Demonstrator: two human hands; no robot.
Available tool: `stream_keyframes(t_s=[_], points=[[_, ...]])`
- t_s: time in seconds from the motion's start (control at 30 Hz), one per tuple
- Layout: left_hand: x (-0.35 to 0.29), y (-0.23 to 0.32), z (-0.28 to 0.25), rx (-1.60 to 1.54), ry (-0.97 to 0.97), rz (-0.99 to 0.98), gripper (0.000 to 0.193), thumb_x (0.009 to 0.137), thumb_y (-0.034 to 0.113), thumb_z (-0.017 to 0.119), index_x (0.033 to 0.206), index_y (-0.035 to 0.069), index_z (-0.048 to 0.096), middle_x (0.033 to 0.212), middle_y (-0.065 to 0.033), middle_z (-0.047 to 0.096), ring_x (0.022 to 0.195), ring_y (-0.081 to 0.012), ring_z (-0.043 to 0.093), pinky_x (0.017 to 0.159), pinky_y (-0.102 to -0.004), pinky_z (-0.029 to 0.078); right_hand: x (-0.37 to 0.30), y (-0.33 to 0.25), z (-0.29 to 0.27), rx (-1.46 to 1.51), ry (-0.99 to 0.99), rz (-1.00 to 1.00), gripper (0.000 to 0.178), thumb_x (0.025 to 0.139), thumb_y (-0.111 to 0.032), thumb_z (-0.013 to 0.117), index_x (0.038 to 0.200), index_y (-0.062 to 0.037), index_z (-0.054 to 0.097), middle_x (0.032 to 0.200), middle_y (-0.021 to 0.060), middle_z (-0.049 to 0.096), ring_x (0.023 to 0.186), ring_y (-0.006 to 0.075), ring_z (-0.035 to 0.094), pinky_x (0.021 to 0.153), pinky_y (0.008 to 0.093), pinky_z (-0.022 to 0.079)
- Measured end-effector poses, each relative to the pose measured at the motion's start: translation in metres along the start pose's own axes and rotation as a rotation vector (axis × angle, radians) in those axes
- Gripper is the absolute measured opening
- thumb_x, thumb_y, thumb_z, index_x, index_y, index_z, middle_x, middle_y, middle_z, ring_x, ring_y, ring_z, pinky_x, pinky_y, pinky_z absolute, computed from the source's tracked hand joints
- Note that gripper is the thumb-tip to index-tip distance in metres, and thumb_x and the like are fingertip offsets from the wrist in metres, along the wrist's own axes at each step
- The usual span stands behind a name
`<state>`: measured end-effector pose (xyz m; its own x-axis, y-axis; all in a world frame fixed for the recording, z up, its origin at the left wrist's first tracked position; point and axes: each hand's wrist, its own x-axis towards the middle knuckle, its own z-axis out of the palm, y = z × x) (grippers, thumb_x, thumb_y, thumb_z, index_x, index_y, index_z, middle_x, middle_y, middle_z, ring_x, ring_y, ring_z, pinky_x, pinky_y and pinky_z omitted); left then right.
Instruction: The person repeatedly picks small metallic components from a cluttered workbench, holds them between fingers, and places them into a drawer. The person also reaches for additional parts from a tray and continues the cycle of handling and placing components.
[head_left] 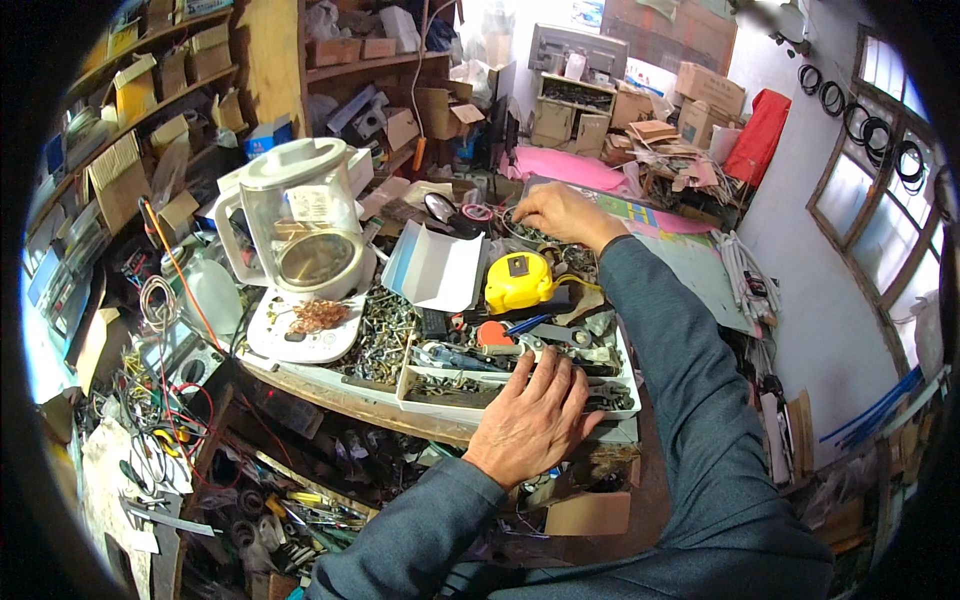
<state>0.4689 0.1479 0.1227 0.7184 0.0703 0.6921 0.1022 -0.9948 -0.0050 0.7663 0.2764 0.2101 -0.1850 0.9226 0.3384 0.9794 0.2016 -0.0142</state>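
My left hand (535, 415) lies with stretched fingers over the near side of a white divided tray (634, 392) of tools and small metal parts. Farther off, my right hand (562, 212) has its fingers bent together above a round container of small parts (530, 235); whatever they pinch is too small to make out. Between the hands sits a yellow tape measure (520, 282). To its left is an open white box (438, 268). A clear electric kettle (303, 225) stands behind its white base (305, 325), which carries a clump of copper-coloured bits.
Loose screws (385, 335) cover the bench beside the tray. Shelves of cardboard boxes (122, 180) rise at the left. An orange-handled cable (418, 155) hangs at the back. Tools and wires (150, 470) crowd the lower left. A pink sheet (565, 168) lies at the far side.
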Motion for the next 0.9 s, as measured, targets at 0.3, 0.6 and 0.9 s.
stream_keyframes(t_s=[0.3, 0.6, 0.9], points=[[0.000, -0.001, -0.002, -0.016, 0.000, 0.001, 0.046, 0.098, 0.042, 0.061, 0.120, 0.001, 0.062, 0.125, -0.0197, 0.063, 0.122, -0.0370, 0.057, 0.107, -0.0486, 0.043, 0.001, -0.019, 0.008, -0.209, -0.028, -0.036, 0.012, 0.088, -0.017, 0.067, 0.097, -0.0114, 0.074, 0.097, 0.0134, 0.068, 0.098, 0.0354, 0.068, 0.083, 0.0494, 0.055], [-0.001, -0.001, -0.001, -0.006, 0.009, -0.006, 0.047, 0.097, 0.043, 0.063, 0.120, 0.001, 0.063, 0.125, -0.0195, 0.063, 0.122, -0.0375, 0.057, 0.107, -0.0492, 0.043, 0.004, -0.012, -0.004, 0.428, 0.123, 0.406, 0.012, 0.091, -0.010, 0.072, 0.100, -0.0020, 0.072, 0.076, 0.0105, 0.067, 0.065, 0.0199, 0.066, 0.062, 0.0353, 0.055], [0.000, -0.002, -0.001, -0.015, 0.011, 0.013, 0.046, 0.097, 0.042, 0.064, 0.119, 0.001, 0.063, 0.124, -0.0197, 0.064, 0.121, -0.0379, 0.057, 0.108, -0.0497, 0.043, -0.004, 0.037, 0.013, 1.585, 0.419, 0.604, 0.011, 0.099, -0.010, 0.067, 0.100, 0.0004, 0.064, 0.083, 0.0054, 0.061, 0.071, 0.0183, 0.062, 0.066, 0.0322, 0.057]])
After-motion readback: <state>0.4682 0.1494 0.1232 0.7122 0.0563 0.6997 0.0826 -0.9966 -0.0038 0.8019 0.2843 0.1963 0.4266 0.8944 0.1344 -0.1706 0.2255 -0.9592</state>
